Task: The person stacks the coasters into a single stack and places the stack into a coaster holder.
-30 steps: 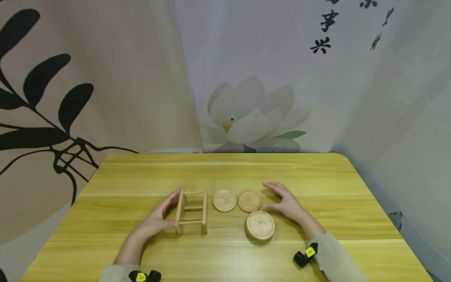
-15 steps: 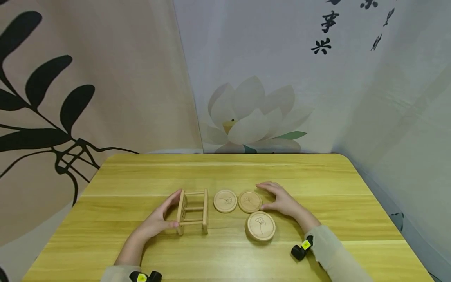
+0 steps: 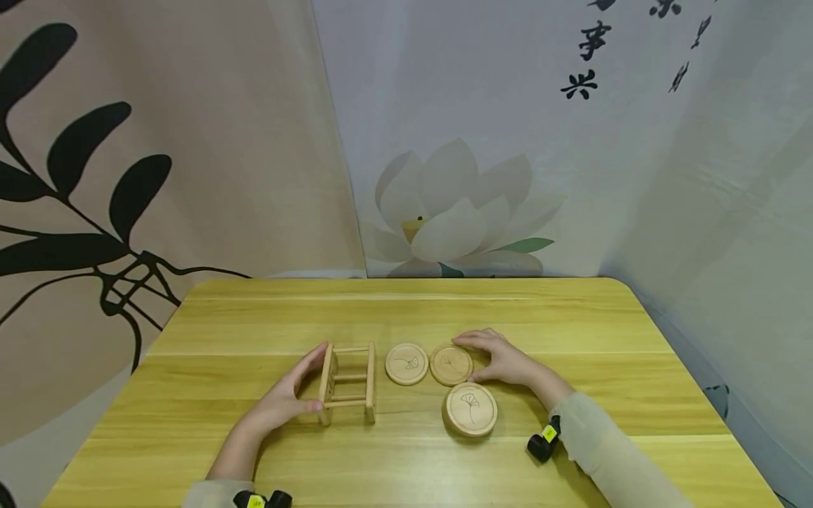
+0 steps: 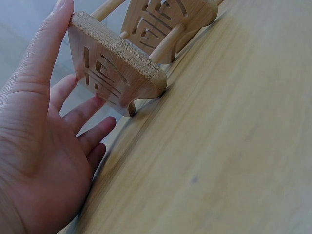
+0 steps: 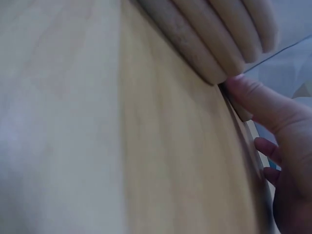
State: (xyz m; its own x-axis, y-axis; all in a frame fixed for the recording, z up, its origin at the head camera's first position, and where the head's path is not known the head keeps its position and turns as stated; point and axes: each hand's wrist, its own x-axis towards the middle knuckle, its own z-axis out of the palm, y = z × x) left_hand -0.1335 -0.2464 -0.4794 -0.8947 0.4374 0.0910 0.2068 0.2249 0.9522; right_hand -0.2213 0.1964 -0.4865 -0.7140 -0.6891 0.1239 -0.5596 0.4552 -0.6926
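Note:
My left hand (image 3: 284,396) holds a small wooden coaster rack (image 3: 370,381) by its left end panel, thumb at the near edge and fingers at the far edge. In the left wrist view, the panel (image 4: 105,63) shows cut-out slots, and rods join it to its twin. My right hand (image 3: 511,363) has its thumb and fingertips at opposite sides of the rim of a round wooden coaster (image 3: 450,365) with an engraved ginkgo leaf. Just in front of that coaster is a stack of coasters (image 3: 471,409); the thumb (image 5: 258,100) is close by the stack's lower edge in the right wrist view.
Another engraved coaster (image 3: 406,364) lies flat between the rack and the coaster at my right hand. Everything stands on a light wooden table (image 3: 254,317). Behind it hangs a printed curtain (image 3: 457,204) with a lotus and dark leaves.
My right hand has moved left, from beside the right-hand flat coaster to its rim, with thumb and fingers now around it. The left hand and the rack have stayed in place.

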